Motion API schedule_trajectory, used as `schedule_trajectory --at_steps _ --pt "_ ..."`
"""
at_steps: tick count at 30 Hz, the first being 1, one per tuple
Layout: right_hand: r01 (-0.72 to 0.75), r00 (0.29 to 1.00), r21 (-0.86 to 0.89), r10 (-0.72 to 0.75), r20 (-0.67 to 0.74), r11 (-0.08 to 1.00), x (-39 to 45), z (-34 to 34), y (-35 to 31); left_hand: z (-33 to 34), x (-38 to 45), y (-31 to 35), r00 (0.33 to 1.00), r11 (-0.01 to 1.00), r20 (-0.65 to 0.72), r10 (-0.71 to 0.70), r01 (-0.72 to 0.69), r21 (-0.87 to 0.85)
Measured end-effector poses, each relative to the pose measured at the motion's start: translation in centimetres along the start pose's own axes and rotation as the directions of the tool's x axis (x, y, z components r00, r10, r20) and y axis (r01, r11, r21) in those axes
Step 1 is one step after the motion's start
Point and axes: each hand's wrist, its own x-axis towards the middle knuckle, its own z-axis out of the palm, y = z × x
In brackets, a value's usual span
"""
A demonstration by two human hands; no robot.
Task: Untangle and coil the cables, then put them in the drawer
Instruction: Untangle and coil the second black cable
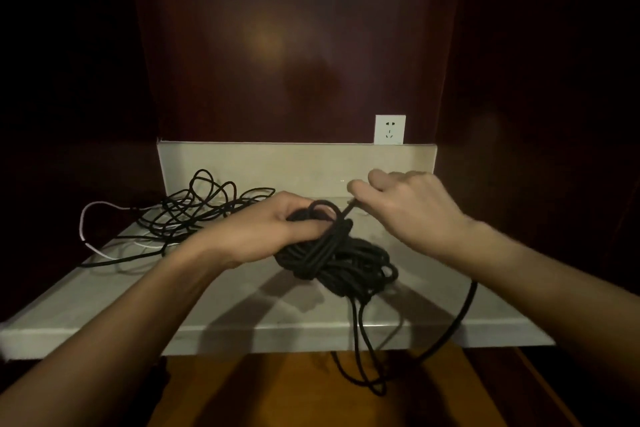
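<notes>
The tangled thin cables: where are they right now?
In the head view, the tangled thin cables lie at the back left of the countertop, left of the left hand holding the black coil.

Dim scene, lit from above; soft glare on the glossy dark red-brown wooden back panel (294, 45) beyond the fingers. Forearm shadows fall below them; corners darken, edges curve.

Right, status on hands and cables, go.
Left hand grips black coil. Right hand pinches its end. Tangle left, untouched. Drawer unseen.
</notes>
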Motion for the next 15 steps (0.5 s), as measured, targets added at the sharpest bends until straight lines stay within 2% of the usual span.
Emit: schedule_trajectory --at_steps 3,4,5,6,7,8,9,10,12,14,15 --pt "-0.274 0.96 0.135 0.279 -0.02 0.952 0.4 0.3 -3.0 1.1 -0.1 -0.8 0.998 0.954 -0.063 -0.024 0.004 -0.3" --pt "-0.325 0.944 0.177 0.331 -0.003 0.929 0.3 0.5 -4.0 1.6 -0.2 -1.0 0.994 0.908 -0.098 -0.054 0.008 -0.42" --pt "-0.391 0.914 0.31 0.406 0.019 0.867 0.1 0.3 -4.9 2.1 -0.2 -1.2 0.985 0.847 -0.141 -0.098 0.008 -0.531" --pt "-0.498 0.844 0.532 0.523 0.117 0.685 -0.1 0.5 -5.9 2.6 -0.1 -1.3 0.972 0.778 -0.189 -0.141 -0.009 -0.628" --pt "-0.554 0.779 0.719 0.565 0.271 0.419 -0.3 0.1 -7.0 3.1 0.0 -1.2 0.957 0.705 -0.236 -0.171 -0.048 -0.707" --pt "-0.541 0.747 0.817 0.56 0.358 0.198 -0.5 0.2 -8.0 3.5 0.0 -1.0 0.943 0.647 -0.28 -0.177 -0.103 -0.756" --pt "-0.489 0.741 0.867 0.571 0.354 0.096 -0.4 0.4 -8.8 3.7 0.2 -0.7 0.93 0.607 -0.328 -0.166 -0.165 -0.777" --pt "-0.434 0.74 0.894 0.61 0.284 0.11 -0.3 0.8 -9.3 3.7 0.4 -0.3 0.913 0.597 -0.382 -0.144 -0.228 -0.769" --pt "-0.381 0.749 0.919 0.618 0.239 0.105 -0.1 1.0 -10.5 3.6 0.7 0.4 0.864 0.652 -0.491 -0.117 -0.306 -0.693" --pt "-0.359 0.775 0.932 0.572 0.268 0.049 0.0 0.6 -11.2 3.6 0.9 0.3 0.808 0.705 -0.579 -0.107 -0.348 -0.617" --pt "-0.359 0.777 0.933 0.548 0.309 -0.017 -0.1 0.4 -11.5 3.7 1.0 0.1 0.782 0.726 -0.615 -0.104 -0.362 -0.584"
